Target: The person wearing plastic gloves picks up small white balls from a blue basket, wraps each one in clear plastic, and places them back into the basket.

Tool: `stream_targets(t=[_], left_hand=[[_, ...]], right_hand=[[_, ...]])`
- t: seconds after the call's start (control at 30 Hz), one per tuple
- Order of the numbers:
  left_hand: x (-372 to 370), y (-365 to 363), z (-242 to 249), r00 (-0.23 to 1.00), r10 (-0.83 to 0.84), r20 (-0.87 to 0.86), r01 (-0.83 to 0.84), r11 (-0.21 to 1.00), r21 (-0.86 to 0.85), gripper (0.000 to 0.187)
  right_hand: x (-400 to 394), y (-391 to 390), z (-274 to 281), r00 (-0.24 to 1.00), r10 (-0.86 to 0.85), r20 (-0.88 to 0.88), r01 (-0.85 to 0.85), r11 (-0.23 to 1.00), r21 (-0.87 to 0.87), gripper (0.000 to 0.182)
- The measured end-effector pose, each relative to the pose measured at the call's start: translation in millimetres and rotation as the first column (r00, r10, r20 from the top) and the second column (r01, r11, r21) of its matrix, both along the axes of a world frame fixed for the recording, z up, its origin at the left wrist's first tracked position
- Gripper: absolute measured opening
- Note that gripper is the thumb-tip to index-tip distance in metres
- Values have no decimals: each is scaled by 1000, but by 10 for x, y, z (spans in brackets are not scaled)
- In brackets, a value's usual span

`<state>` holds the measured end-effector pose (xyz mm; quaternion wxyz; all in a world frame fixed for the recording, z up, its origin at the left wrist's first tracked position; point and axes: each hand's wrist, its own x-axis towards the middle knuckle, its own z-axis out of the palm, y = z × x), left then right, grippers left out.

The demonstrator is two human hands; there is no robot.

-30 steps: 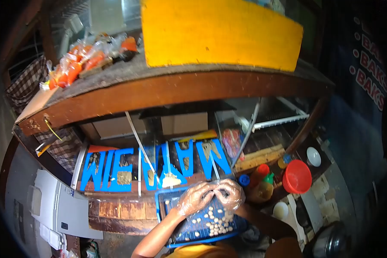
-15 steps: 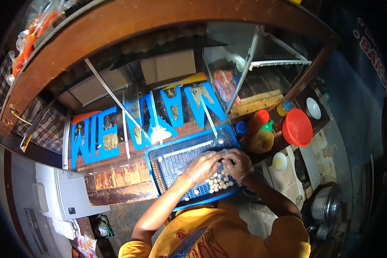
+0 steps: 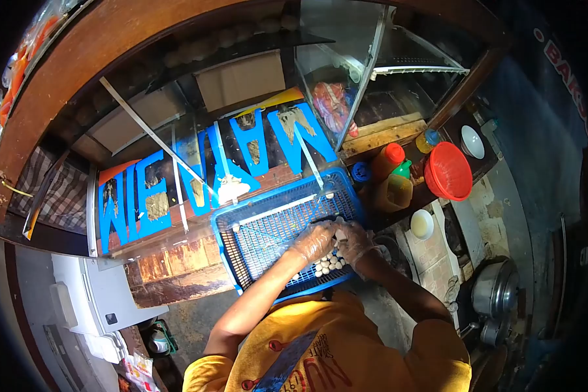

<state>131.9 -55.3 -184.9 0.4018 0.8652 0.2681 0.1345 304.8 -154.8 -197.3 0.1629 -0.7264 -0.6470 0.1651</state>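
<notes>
Both my hands wear clear plastic gloves and meet above the right part of a blue plastic basket (image 3: pixel 225 256). My left hand (image 3: pixel 315 242) is closed, fingertips bent in toward the other hand. Against it sits my right hand (image 3: pixel 357 244), its fingers also curled. Something small and pale shows between them, too hidden to name. Just below the hands, several small whitish balls (image 3: pixel 330 262), which look like meatballs, lie clustered on the basket's slatted bottom. One ball (image 3: pixel 329 195) lies alone near the far right corner and another (image 3: pixel 236 228) near the left side.
Behind the basket stands a glass-fronted cart with blue lettering (image 3: pixel 157 196). To the right are a red plastic basket (image 3: pixel 448 171), a red-capped bottle (image 3: pixel 391 157), a jug (image 3: pixel 393 193), a white bowl (image 3: pixel 473 142) and a small pale bowl (image 3: pixel 422 224). A metal pot (image 3: pixel 494 287) stands lower right.
My hands have come closer together, and the dark gap between their fingers has narrowed. The view has shifted slightly, so the cart and basket sit a little further left and higher.
</notes>
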Motion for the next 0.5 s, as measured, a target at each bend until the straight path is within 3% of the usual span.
stream_targets(t=[0.13, 0.17, 0.33, 0.5], left_hand=[[55, 12, -119, 999, -17, -50, 21, 997, 79, 59], [56, 21, -135, 999, -19, -49, 22, 997, 78, 59], [35, -27, -308, 998, 4, 66, -11, 995, 101, 67], [-20, -71, -246, 984, 41, 175, -49, 998, 42, 59]], right_hand=[[29, 2, -188, 1000, 4, 26, -4, 1000, -25, 62], [31, 4, -172, 1000, 13, 14, -13, 998, -54, 55], [-84, 9, 105, 997, 23, 70, -16, 994, -105, 46], [-53, 61, -61, 997, -14, -78, 2, 988, -156, 40]])
